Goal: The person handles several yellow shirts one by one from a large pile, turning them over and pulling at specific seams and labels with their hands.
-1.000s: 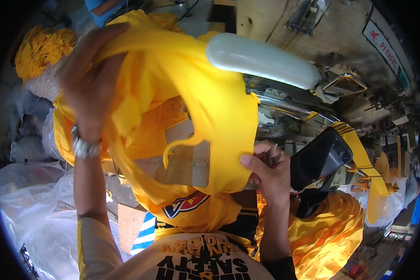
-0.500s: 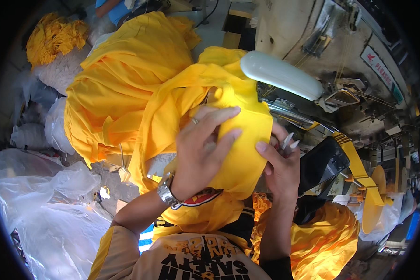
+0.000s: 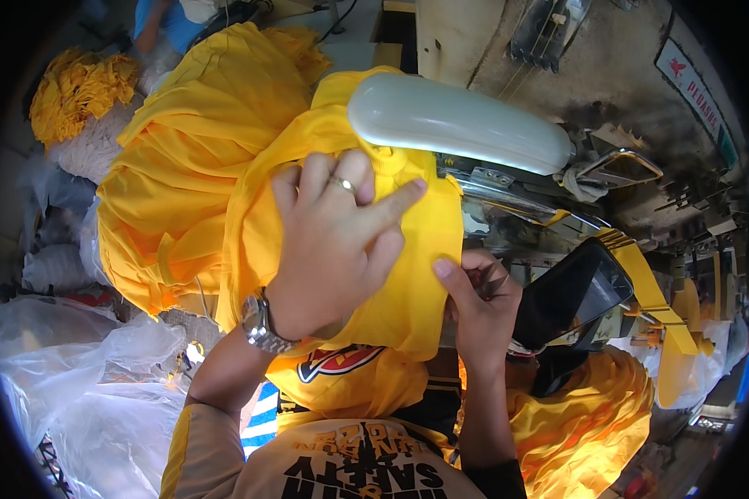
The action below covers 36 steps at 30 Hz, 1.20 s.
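Note:
A yellow knit garment [image 3: 416, 283] is spread in front of me, with a ribbed strip near its top. My left hand [image 3: 329, 233], wearing a ring and a metal watch, presses over the garment. Its index finger points along the cloth while the other fingers bend into it, so what lies under them is hidden. At the garment's right edge, my right hand [image 3: 487, 312] pinches the cloth under its thumb. A small dark and reddish tool [image 3: 488, 285] is tucked in the right fingers; its pointed tips showed half a second ago.
A long pale rounded cover [image 3: 458, 121] of the sewing machine [image 3: 491, 50] juts out just above the cloth. A black phone [image 3: 574, 291] stands right of my right hand. Yellow garments [image 3: 191, 158] are heaped at left, and clear plastic bags [image 3: 100, 399] lie lower left.
My left hand has shifted left and up, its fingers bending more into the cloth. The right hand keeps the edge and has turned, hiding the tool's tips. The view has moved toward the machine.

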Tool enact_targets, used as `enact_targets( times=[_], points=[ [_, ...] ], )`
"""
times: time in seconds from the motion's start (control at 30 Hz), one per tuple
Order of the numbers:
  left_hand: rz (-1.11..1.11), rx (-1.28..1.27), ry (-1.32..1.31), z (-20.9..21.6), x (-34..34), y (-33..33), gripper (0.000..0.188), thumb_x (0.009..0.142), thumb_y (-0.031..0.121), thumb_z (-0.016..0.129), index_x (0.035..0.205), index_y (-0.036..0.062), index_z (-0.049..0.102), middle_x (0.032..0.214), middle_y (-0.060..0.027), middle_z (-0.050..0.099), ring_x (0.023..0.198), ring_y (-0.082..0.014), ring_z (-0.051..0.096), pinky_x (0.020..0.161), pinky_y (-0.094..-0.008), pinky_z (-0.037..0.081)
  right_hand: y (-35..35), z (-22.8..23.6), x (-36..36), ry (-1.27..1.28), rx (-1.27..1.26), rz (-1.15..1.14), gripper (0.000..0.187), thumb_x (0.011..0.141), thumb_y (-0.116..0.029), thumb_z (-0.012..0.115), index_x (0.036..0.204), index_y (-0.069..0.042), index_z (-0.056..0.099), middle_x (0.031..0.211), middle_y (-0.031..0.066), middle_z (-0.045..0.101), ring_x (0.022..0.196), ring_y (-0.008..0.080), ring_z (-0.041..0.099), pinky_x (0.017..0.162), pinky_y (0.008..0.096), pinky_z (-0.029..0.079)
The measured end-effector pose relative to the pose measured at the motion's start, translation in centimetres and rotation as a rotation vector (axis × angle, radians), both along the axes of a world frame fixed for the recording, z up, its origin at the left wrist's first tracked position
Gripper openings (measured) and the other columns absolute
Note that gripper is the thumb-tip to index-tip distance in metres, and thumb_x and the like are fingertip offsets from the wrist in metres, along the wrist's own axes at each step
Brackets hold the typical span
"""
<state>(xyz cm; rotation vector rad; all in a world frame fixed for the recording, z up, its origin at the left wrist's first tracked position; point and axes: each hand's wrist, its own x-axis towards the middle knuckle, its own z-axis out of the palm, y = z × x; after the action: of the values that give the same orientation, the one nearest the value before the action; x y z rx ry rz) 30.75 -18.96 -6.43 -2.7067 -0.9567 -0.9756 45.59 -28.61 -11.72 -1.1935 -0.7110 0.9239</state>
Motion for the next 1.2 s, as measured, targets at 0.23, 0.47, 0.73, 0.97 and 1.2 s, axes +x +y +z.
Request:
enact_targets(
  times=[0.23, 0.47, 0.73, 0.97, 1.2],
  points=[
    [-0.088, -0.666, -0.583, -4.2, -3.2, -5.1, 0.044, 0.079, -0.003, 0.069, 0.121, 0.0018, 0.059, 0.099, -0.0025, 0.058, 0.092, -0.0139, 0.05, 0.078, -0.0303, 0.043, -0.3, -0.1, 0.0, 0.267, 0.021, 0.074, 0.012, 0.086, -0.009, 0.073, 0.081, -0.001, 0.064, 0.069, -0.0006, 0.062, 0.049, 0.0001, 0.046, 0.043, 0.0162, 0.031],
    [-0.069, -1.202, -0.752, -1.0, -8.1, -3.2, 0.004, 0.088, 0.0, 0.067, 0.088, -0.0039, 0.066, 0.08, -0.0009, 0.067, 0.071, -0.0029, 0.057, 0.064, -0.0174, 0.044, -1.2, -0.4, -0.1, 0.396, 0.049, 0.107, 0.011, 0.083, -0.007, 0.073, 0.084, -0.001, 0.064, 0.07, 0.0025, 0.064, 0.046, 0.0022, 0.046, 0.04, 0.0177, 0.034],
    [0.0, -1.082, 0.106, -1.7, -10.8, -2.3, 0.026, 0.075, 0.006, 0.078, 0.096, -0.0016, 0.066, 0.075, -0.0063, 0.067, 0.07, -0.008, 0.061, 0.066, -0.025, 0.047, -0.6, -0.8, -1.0, 0.373, 0.034, 0.076, 0.01, 0.083, -0.005, 0.073, 0.085, 0.001, 0.064, 0.07, 0.0037, 0.063, 0.046, 0.0045, 0.047, 0.041, 0.0201, 0.036],
    [0.216, -0.136, -0.623, -4.4, -11.4, -3.5, 0.036, 0.076, 0.009, 0.076, 0.105, -0.0055, 0.059, 0.094, -0.0133, 0.063, 0.084, -0.0207, 0.061, 0.074, -0.0306, 0.047, -0.4, -1.3, -0.7, 0.319, 0.093, 0.074, 0.011, 0.081, -0.001, 0.073, 0.085, 0.002, 0.063, 0.065, 0.002, 0.059, 0.044, 0.0039, 0.044, 0.04, 0.0191, 0.032],
    [0.308, -0.381, -0.39, -8.3, -12.7, -8.8, 0.023, 0.076, 0.0, 0.069, 0.097, -0.0024, 0.061, 0.086, -0.0154, 0.065, 0.077, -0.0321, 0.064, 0.072, -0.0355, 0.049, -0.1, -1.1, -1.2, 0.263, 0.058, 0.108, 0.012, 0.08, 0.0, 0.074, 0.087, 0.002, 0.064, 0.067, 0.0029, 0.062, 0.044, 0.0022, 0.043, 0.04, 0.0174, 0.031]
  ],
)
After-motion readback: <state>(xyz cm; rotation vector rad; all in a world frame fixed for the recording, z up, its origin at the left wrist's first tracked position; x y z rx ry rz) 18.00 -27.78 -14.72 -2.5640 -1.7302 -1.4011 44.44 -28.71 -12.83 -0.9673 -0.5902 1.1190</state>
